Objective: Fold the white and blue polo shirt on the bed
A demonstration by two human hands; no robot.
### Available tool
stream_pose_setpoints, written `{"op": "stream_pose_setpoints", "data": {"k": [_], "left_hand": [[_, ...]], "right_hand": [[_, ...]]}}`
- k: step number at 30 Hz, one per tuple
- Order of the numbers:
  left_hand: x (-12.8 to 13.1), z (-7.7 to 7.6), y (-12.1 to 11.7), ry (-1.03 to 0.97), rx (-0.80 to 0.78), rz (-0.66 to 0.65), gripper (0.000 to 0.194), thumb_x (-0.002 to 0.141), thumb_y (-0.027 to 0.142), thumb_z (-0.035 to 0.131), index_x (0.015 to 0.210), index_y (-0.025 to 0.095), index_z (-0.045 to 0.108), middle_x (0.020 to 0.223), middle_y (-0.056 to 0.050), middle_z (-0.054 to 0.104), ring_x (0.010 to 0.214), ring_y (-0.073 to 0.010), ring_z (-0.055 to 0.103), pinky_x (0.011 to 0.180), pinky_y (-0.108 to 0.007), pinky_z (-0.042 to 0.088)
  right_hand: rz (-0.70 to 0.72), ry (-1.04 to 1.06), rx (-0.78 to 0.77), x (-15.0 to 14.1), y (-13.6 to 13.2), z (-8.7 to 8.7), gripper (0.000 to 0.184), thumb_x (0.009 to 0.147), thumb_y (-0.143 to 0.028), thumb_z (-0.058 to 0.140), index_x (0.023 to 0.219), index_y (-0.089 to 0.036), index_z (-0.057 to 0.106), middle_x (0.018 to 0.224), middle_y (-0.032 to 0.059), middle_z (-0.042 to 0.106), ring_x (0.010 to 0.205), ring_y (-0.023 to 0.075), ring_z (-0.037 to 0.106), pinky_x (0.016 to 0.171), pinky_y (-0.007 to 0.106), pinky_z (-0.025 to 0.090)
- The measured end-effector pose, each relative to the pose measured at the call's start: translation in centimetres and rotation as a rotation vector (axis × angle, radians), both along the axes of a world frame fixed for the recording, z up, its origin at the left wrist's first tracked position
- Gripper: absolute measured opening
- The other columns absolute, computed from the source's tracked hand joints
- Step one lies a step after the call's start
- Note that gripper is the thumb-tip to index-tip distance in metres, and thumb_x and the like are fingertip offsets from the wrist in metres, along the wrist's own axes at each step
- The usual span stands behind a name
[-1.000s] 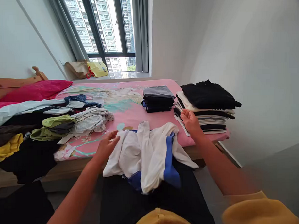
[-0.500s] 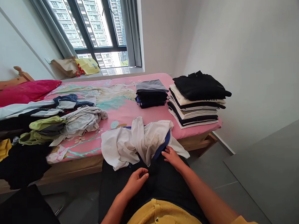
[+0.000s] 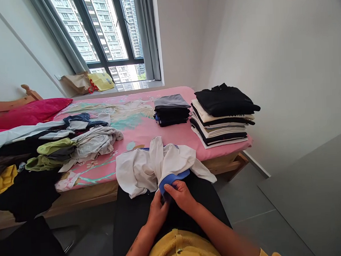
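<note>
A crumpled white garment with blue trim (image 3: 149,166) hangs over the near edge of the pink bed (image 3: 148,130) and onto my lap. My left hand (image 3: 158,210) and my right hand (image 3: 182,196) meet close to my body, both closed on the blue hem (image 3: 170,178) of that garment. Under it lies black cloth (image 3: 134,215) over my lap.
A tall stack of folded black and white shirts (image 3: 222,117) stands at the bed's right corner, a smaller dark folded stack (image 3: 171,111) beside it. Unfolded clothes (image 3: 56,145) are heaped on the left. A pink pillow (image 3: 32,112) lies far left; bags (image 3: 90,81) rest on the windowsill.
Both hands came back from the bed toward my body, met, and took hold of the garment's blue hem. The garment has bunched up toward me.
</note>
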State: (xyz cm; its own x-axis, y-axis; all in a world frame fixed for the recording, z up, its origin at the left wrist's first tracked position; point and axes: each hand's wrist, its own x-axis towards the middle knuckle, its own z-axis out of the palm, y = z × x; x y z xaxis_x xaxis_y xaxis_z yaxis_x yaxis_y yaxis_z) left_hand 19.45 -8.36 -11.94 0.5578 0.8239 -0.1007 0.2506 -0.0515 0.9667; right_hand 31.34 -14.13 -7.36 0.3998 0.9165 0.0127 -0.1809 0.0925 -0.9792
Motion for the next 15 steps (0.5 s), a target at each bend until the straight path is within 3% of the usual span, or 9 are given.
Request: {"op": "stream_pose_setpoints", "data": {"k": [3, 5, 10, 13, 15], "left_hand": [[-0.5, 4.1, 1.3, -0.135, -0.206, 0.106, 0.043, 0.073, 0.05, 0.058, 0.1, 0.016, 0.066, 0.086, -0.005, 0.07, 0.086, -0.0229, 0.063, 0.078, -0.033, 0.049], [-1.5, 7.8, 2.4, -0.151, -0.237, 0.13, 0.042, 0.072, 0.05, 0.06, 0.096, 0.017, 0.067, 0.078, -0.003, 0.069, 0.075, -0.0198, 0.062, 0.068, -0.028, 0.049], [-3.4, 16.5, 4.1, 0.092, 0.212, 0.023, 0.036, 0.071, 0.05, 0.063, 0.087, 0.018, 0.071, 0.076, -0.001, 0.066, 0.075, -0.0177, 0.056, 0.067, -0.023, 0.044], [-3.3, 19.2, 3.8, 0.128, 0.299, 0.043, 0.04, 0.076, 0.052, 0.056, 0.093, 0.019, 0.07, 0.08, -0.001, 0.067, 0.079, -0.0189, 0.055, 0.067, -0.024, 0.043], [-3.0, 19.9, 3.1, 0.107, 0.302, 0.082, 0.042, 0.075, 0.054, 0.056, 0.094, 0.018, 0.069, 0.084, -0.002, 0.067, 0.081, -0.0197, 0.055, 0.069, -0.024, 0.044]], "right_hand": [[-0.044, -0.018, 0.07, 1.4, 0.6, 2.5, 0.035, 0.077, -0.047, 0.06, 0.064, -0.015, 0.06, 0.06, -0.0006, 0.051, 0.058, 0.011, 0.044, 0.059, 0.024, 0.039], [-0.112, -0.061, 0.099, 3.1, 1.1, 4.1, 0.036, 0.077, -0.046, 0.06, 0.058, -0.016, 0.056, 0.057, -0.0018, 0.047, 0.057, 0.0105, 0.041, 0.058, 0.024, 0.038], [-0.155, -0.306, 0.201, 5.7, 1.6, 8.6, 0.034, 0.083, -0.044, 0.052, 0.063, -0.017, 0.059, 0.061, -0.0009, 0.051, 0.064, 0.0136, 0.049, 0.068, 0.026, 0.042], [-0.186, -0.437, 0.273, 5.5, 1.2, 9.8, 0.03, 0.087, -0.041, 0.047, 0.086, -0.019, 0.067, 0.083, 0.0034, 0.063, 0.088, 0.0197, 0.057, 0.087, 0.031, 0.042], [-0.216, -0.519, 0.243, 5.2, 1.0, 9.1, 0.031, 0.087, -0.038, 0.046, 0.101, -0.021, 0.067, 0.101, 0.0058, 0.065, 0.105, 0.0234, 0.054, 0.099, 0.037, 0.036]]}}
